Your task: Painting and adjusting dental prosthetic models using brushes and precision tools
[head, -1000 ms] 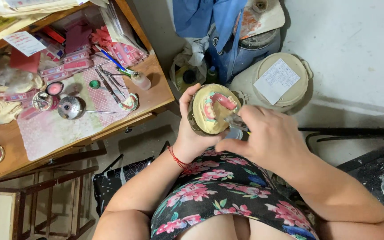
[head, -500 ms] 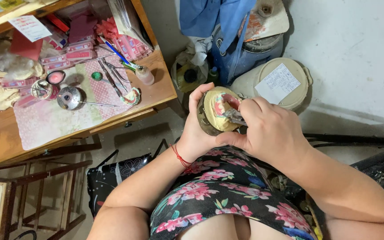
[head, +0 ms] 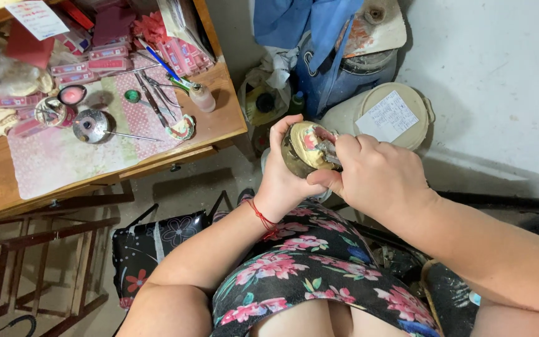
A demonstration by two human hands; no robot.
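Your left hand (head: 285, 171) cups a round metal flask (head: 304, 150) from below and behind, fingers wrapped tight round its rim, thumb pressed on the near edge. The flask sits in the air above your lap, right of the wooden bench (head: 219, 128) and in front of the lidded cream bucket (head: 400, 115). Its open face is filled with pale plaster, and a pink, denture-like shape is bedded in the middle of it.

Your right hand (head: 375, 178) lies over the right side of the flask, fingers curled close and pinched on a small grey tool (head: 329, 151) whose tip touches the pink part. What kind of tool it is I cannot tell, since your knuckles hide most of it. A red thread bracelet (head: 262, 218) rings your left wrist.

On the bench to the left, well apart from your hands, lie a patterned pink mat (head: 63, 159), a small metal cup (head: 90, 125), a green-capped pot (head: 132, 95), thin metal instruments (head: 154, 100), a small clear bottle (head: 202, 97) and a half-finished denture piece (head: 182, 128) near the bench's right edge. A blue cloth (head: 307, 31) hangs at the far side above a dark container.
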